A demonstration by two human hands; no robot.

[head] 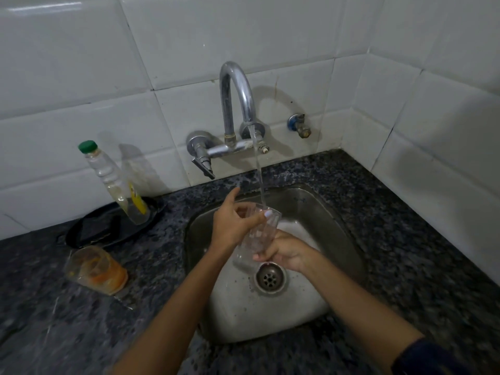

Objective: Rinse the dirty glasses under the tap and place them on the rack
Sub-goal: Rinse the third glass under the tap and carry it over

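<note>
A person is standing over a steel sink [319, 212] set in a dark speckled granite counter [405, 239], and water is running in a thin stream [258, 169] from the curved chrome tap [238, 98] on the white tiled wall. The clear glass [258, 234] is being held over the basin, tilted with its mouth up under the stream, above the drain [270, 277]. The right hand [286, 250] is gripping the lower part of the glass, fingers curled round it. The left hand [234, 223] is holding the upper part near the rim, thumb lying across the glass and forefinger sticking out straight toward the wall. To the left on the counter, a second glass [96, 270] smeared with orange residue is standing well apart from the sink. Behind it a black tray [89, 234] is carrying a plastic bottle [113, 182] with a green cap, leaning toward the wall.
</note>
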